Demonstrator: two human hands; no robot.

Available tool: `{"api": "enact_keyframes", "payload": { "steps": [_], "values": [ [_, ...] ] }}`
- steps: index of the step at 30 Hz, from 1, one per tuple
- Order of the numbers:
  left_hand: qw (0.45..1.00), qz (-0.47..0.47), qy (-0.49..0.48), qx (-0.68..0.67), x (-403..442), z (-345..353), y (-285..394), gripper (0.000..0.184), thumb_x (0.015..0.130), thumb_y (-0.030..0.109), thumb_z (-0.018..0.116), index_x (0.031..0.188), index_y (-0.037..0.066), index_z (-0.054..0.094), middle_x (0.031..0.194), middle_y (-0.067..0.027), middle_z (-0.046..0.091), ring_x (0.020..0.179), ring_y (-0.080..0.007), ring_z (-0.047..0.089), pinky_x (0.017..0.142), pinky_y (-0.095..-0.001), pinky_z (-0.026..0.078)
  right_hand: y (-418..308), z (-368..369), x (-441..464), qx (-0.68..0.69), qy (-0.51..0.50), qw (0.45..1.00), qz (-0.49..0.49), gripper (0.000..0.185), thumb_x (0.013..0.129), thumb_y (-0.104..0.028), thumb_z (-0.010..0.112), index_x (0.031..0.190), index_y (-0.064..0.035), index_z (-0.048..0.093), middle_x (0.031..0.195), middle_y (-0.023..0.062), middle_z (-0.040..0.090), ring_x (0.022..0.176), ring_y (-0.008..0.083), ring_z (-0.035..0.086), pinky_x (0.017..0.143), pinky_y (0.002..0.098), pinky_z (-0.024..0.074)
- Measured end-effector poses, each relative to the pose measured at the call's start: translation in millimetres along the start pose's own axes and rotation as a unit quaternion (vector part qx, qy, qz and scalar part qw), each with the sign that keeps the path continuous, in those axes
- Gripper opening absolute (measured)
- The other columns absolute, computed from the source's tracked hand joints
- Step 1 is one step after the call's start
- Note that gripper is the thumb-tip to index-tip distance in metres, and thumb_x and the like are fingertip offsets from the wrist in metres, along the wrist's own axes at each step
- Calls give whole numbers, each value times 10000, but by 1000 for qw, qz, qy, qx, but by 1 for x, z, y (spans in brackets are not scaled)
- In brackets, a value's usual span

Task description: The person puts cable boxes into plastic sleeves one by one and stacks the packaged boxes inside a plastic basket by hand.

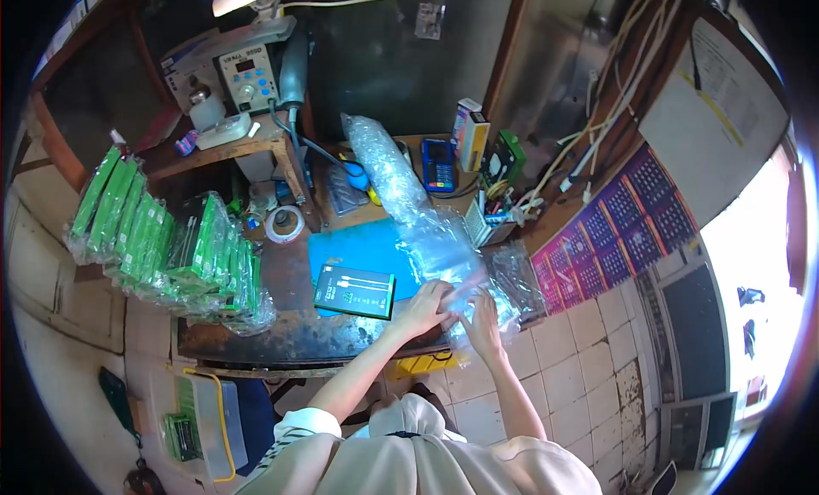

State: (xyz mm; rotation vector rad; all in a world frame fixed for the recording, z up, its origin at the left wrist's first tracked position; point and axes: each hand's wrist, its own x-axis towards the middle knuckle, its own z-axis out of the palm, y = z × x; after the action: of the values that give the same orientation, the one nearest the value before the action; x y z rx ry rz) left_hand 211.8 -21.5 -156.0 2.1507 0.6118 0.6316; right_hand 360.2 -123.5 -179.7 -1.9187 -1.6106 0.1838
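Daylight whites out the opening (761,248) at far right; glare streaks the clear plastic (415,207) mid-frame; fisheye curvature bends the edges.

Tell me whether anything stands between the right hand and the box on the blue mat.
Yes: the left hand and some clear plastic lie between the right hand and the box.

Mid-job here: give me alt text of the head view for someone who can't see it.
A person's left hand and right hand touch clear plastic at the front of a cluttered workbench. Beside them, a dark box with green edges lies on a blue mat; green packs are stacked farther left.
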Motion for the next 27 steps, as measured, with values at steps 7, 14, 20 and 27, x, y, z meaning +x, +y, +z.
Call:
{"api": "enact_keyframes", "payload": {
  "steps": [7, 14, 20, 27],
  "values": [
    [995, 68, 47, 52, -4, 21, -18, 514, 702, 138, 663, 1147, 12, 439, 1152, -177, 441, 1120, -346, 392, 959, -414, 323, 4, 3, 15, -44, 88, 995, -12, 121, 754, -57, 554, 850, 17, 558, 1027, 154, 560, 1043, 308, 490, 890, 365, 399],
    [973, -50, 225, -20, -2, -5, 5, 361, 789, 153, 611, 1080, 4, 457, 1091, -176, 497, 1042, -305, 479, 850, -344, 394, -36, -56, 48, -15, 194, 980, -50, 79, 781, -45, 543, 810, 8, 593, 840, 132, 586, 833, 285, 523, 734, 368, 421],
    [931, -32, 124, -343, -4, -44, 43, 307, 879, 220, 529, 1118, 35, 476, 1063, -101, 569, 1020, -192, 533, 868, -300, 407, -90, -96, 79, 211, 209, 955, 26, 103, 791, -83, 604, 843, 6, 596, 733, 72, 564, 661, 133, 541, 622, 258, 427],
    [811, -97, 12, -576, -22, -80, 74, 671, 878, 548, 335, 1346, 80, 224, 1211, -147, 467, 1080, -224, 495, 937, -368, 399, -126, -90, 72, 229, 99, 959, -134, 113, 752, -7, 575, 864, -13, 572, 810, 92, 556, 780, 214, 540, 687, 290, 429]
  ]
}}
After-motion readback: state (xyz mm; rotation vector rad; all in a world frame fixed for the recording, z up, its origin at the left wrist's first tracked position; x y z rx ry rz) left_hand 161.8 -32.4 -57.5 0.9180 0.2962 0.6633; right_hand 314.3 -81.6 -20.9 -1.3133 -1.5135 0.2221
